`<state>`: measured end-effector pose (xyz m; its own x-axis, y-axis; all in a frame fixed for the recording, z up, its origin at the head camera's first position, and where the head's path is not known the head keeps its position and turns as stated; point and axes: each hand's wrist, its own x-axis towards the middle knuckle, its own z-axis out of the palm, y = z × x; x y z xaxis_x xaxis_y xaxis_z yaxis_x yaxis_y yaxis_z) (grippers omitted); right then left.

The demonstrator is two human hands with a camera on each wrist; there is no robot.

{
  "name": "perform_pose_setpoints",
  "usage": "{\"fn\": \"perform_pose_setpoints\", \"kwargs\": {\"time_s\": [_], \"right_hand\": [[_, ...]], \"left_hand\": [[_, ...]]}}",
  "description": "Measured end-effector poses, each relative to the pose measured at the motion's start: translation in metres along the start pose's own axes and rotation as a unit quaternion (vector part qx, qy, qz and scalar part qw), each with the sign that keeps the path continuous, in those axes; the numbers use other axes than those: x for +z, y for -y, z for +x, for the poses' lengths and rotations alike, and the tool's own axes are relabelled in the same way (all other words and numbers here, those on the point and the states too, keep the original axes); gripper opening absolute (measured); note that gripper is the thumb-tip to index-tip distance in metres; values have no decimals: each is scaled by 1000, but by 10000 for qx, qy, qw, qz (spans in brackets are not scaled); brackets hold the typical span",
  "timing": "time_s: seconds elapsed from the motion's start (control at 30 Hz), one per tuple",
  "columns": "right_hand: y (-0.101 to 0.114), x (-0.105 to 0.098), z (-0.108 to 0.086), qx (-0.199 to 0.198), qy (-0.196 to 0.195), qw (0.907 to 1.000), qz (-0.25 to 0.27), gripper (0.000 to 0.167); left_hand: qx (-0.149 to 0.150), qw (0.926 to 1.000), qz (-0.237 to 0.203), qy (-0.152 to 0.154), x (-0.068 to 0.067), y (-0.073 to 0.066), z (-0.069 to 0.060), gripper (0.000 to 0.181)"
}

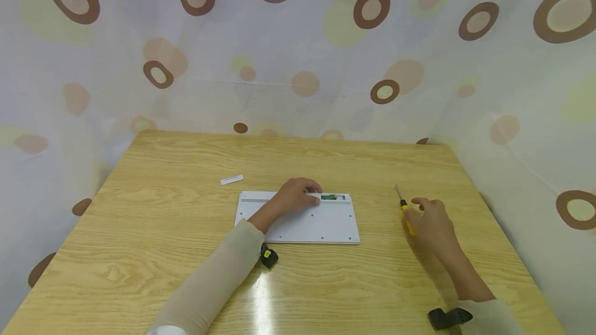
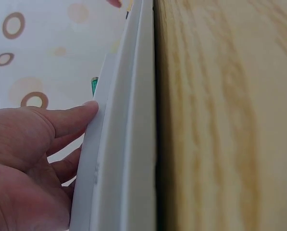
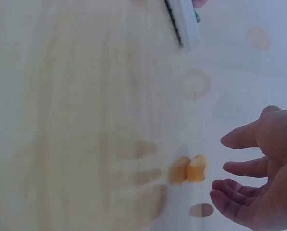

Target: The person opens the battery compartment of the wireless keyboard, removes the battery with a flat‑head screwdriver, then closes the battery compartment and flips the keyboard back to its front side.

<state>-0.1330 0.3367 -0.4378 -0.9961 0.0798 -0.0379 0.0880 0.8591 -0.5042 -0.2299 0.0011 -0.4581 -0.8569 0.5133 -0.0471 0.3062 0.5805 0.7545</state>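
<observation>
A white keyboard (image 1: 298,229) lies face down on the table, small screws dotted over its back. Along its far edge runs a raised ridge with an uncovered compartment, where a green battery-like piece (image 1: 328,197) shows. My left hand (image 1: 294,195) grips that ridge; in the left wrist view the thumb (image 2: 81,117) presses its near side and the fingers go behind it. To the right, a screwdriver (image 1: 404,204) with a yellow and black handle lies on the table. Over its handle hovers my right hand (image 1: 433,224), fingers loosely bent, with nothing held in the right wrist view.
A small white strip (image 1: 232,180), possibly the compartment's cover, lies beyond the keyboard's far left corner. The wood-grain table (image 1: 163,242) meets patterned cloth (image 1: 302,56) at the back and sides. Both wrists wear black camera straps (image 1: 449,318).
</observation>
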Motion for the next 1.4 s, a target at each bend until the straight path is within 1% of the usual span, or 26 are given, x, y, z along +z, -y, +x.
{"fn": "perform_pose_setpoints", "kwargs": {"time_s": [0.1,0.2,0.33,0.57,0.67,0.83,1.0,1.13,1.27,1.4], "right_hand": [[10,2,4,-156,-268,9994,126,54],[20,7,11,-377,-344,9980,366,51],[33,17,18,-623,-80,9952,751,51],[48,37,31,-765,385,9891,1195,52],[53,43,36,-821,683,9829,1499,51],[61,49,44,-676,1183,9700,2013,52],[67,54,53,-661,1432,9670,2003,47],[68,56,58,-700,1538,9659,1959,42],[68,59,60,-743,1526,9662,1941,38],[67,62,62,-624,1494,9692,1855,36]], "left_hand": [[-6,10000,26,-13,1,1,0,25],[-2,10000,67,-13,1,2,1,25],[21,10000,66,-33,1,3,1,24],[-6,9999,121,-44,3,4,2,25],[-6,9999,145,-59,3,5,2,24],[12,9999,135,-69,3,5,3,25],[2,9999,164,-17,1,3,2,25],[-65,9999,71,53,-1,2,2,24],[-136,9998,-50,152,-3,2,2,24],[-177,9993,-59,337,-6,-1,3,26]]}}
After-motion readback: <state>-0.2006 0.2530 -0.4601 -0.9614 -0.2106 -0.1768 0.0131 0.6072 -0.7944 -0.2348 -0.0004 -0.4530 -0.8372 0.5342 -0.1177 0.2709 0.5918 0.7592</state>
